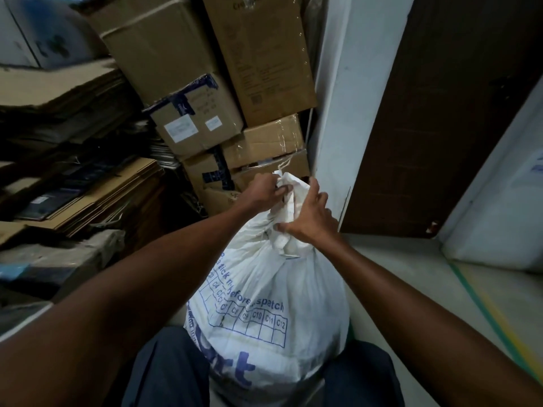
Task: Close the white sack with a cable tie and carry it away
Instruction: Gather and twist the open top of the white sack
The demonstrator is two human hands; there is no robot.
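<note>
So the white sack (273, 304) is standing on the floor (411, 277) right between the person's knees, roughly 6 o'clock in the view, stuffed full with its neck bunched up toward the middle. The left hand (264, 190) has its fingers clamped on the top of the gathered fabric at about 12 o'clock from the sack body. The right hand (311, 217) is wrapped around the neck just below that, fingers closed on it.

I can't make out a cable tie for sure. There's a thin pale strip near the neck under the right hand, but it's too small to call.

What could go wrong: if either grip slackens, the bunched neck fans open again. Stacked cardboard boxes (235, 83) sit close at 11 to 12 o'clock, so swinging the sack up carelessly could knock them.
</note>
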